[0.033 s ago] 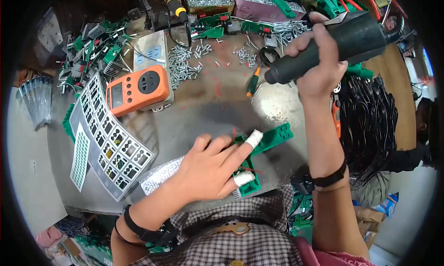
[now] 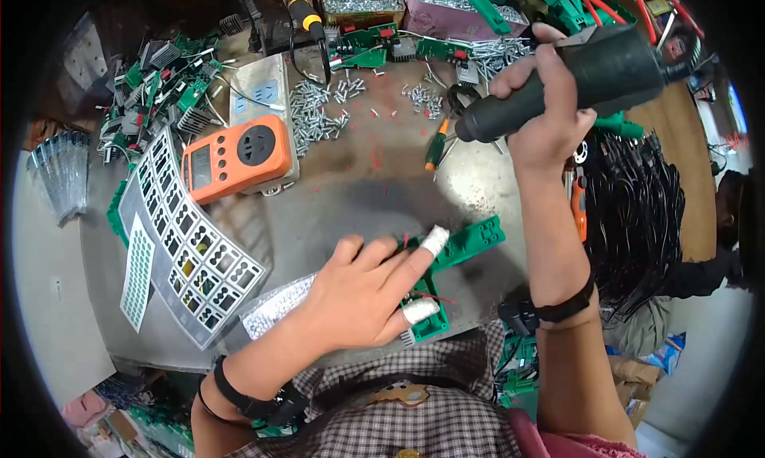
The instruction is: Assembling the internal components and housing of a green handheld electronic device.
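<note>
My left hand (image 2: 358,286) lies over a green plastic housing (image 2: 470,243) near the table's front edge. White tape wraps its thumb and index fingertips, which rest on the housing; the other fingers are bent. Part of the housing is hidden under the hand, and a thin red wire sticks out by the thumb. Raised at the right, my right hand (image 2: 550,131) is closed round a black cylindrical power tool (image 2: 606,71), its narrow nose pointing left. Beneath that nose, a screwdriver with a green and orange handle (image 2: 436,145) lies on the table.
An orange meter with a socket (image 2: 239,157) stands left of centre, beside a sheet of black-and-white labels (image 2: 199,247). Loose screws (image 2: 315,111) and circuit boards (image 2: 171,91) lie farther back. Black cables (image 2: 633,195) are heaped at the right; screw bins (image 2: 362,0) stand behind.
Both hands are nearly still. The right hand and power tool have shifted very slightly; the green housing has moved down a little under the left hand.
</note>
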### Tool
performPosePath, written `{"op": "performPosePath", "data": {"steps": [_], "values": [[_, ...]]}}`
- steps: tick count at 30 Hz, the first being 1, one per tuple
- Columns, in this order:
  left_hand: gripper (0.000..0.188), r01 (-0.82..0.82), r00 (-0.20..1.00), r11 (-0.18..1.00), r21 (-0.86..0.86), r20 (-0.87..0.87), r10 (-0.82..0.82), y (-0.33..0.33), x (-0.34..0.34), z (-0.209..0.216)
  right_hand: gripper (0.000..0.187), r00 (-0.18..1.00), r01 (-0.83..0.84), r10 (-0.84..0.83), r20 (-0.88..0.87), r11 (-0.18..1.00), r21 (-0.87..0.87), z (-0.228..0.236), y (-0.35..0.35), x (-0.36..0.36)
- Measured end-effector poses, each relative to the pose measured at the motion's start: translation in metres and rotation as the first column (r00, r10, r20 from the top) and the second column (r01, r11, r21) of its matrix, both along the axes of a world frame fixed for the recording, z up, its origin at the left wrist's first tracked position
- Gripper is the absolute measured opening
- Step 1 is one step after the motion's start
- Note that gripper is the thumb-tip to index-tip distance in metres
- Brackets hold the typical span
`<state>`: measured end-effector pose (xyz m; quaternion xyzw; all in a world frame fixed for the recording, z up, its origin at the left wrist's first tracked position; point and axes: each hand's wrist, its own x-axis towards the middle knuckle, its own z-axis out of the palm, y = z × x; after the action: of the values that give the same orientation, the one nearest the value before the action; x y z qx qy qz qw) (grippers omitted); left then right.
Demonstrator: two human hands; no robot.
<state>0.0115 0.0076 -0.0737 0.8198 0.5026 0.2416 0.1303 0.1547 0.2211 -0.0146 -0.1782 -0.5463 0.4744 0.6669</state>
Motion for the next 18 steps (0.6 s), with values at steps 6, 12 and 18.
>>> {"op": "performPosePath", "data": {"steps": [6,12,18], "values": [[0.066,0.009,0.999,1.000,0.026,0.031,-0.010,0.002,-0.006,-0.005,0.039,0.983,0.048,-0.054,0.178,0.998,0.035,-0.001,-0.005,-0.002],[0.063,-0.018,0.997,1.000,0.022,0.076,0.016,0.008,-0.006,-0.002,0.049,0.936,-0.312,0.320,0.147,0.947,-0.077,-0.005,-0.029,0.023],[0.046,-0.156,0.963,0.987,0.048,0.232,0.141,0.008,-0.006,0.004,0.047,0.946,-0.313,0.321,0.055,0.942,-0.122,-0.005,-0.050,0.018]]}}
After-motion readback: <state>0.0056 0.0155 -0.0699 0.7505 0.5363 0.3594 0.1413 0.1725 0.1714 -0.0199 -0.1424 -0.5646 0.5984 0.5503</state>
